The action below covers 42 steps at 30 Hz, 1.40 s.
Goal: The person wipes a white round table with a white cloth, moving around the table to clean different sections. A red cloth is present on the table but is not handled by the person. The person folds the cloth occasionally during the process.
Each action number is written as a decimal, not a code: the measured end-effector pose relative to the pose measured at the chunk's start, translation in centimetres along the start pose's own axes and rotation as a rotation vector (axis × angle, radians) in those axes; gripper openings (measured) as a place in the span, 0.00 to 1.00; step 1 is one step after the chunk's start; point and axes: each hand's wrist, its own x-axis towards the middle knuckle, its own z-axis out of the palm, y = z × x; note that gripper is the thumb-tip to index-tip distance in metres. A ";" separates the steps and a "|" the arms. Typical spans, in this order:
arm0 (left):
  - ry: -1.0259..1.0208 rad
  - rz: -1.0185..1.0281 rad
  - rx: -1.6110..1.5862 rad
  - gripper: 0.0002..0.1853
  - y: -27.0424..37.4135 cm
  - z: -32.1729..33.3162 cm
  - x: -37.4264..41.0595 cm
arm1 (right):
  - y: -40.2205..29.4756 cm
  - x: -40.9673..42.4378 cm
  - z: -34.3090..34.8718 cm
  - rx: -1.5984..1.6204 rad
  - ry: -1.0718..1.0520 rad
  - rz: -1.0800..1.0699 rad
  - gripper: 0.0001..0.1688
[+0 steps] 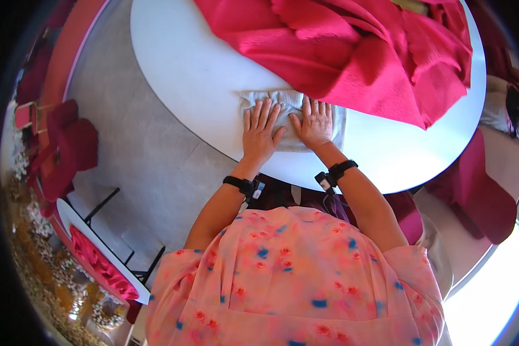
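A pale grey ribbed cloth (294, 140) lies spread on a round white table (190, 78). My left hand (260, 134) presses flat on its left part, fingers spread. Beside it my right hand (315, 125) rests palm down on the right part, thumb pointing towards the left hand. Wrinkles bunch up in the cloth between the fingertips. Just beyond my right fingers begins the edge of a large crumpled crimson cloth (328, 52), which covers much of the table's far side. Each wrist wears a black strap with a small device on it.
Dark red upholstered chairs stand left (80, 147) and right (484, 194) of the table. At lower left, another white table (65, 212) with black legs bears a crimson cloth (99, 264). Grey floor (121, 99) shows on the left. A yellowish item (411, 5) lies among the far folds.
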 end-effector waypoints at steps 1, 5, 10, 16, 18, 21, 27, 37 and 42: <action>0.016 -0.014 0.001 0.37 0.1 0.6 -0.1 | 0.3 0.2 0.2 0.019 -0.012 -0.014 0.48; 0.082 -0.098 0.032 0.37 0.0 3.4 0.4 | 1.9 2.5 2.2 0.048 0.061 -0.118 0.50; 0.166 -0.183 0.097 0.38 -1.0 7.0 0.6 | 2.8 6.1 5.0 0.002 0.103 -0.285 0.50; 0.270 -0.314 0.156 0.36 -1.0 11.0 1.1 | 3.6 9.8 7.6 -0.119 0.182 -0.481 0.47; 0.279 -0.343 0.144 0.36 -0.8 11.3 1.1 | 3.6 10.2 7.6 -0.149 0.185 -0.495 0.46; 0.295 -0.391 0.134 0.36 0.3 11.7 0.0 | 3.3 8.6 7.3 -0.193 0.130 -0.500 0.46; 0.231 -0.365 0.081 0.37 5.0 11.3 -5.7 | 5.0 -0.1 6.8 -0.031 0.067 -0.560 0.45; 0.100 -0.164 0.066 0.40 19.2 12.8 -11.9 | 16.8 -16.1 4.3 0.124 0.065 -0.396 0.43; -0.011 -0.035 -0.008 0.40 28.5 13.9 -12.9 | 25.2 -24.1 2.5 0.162 0.121 -0.228 0.44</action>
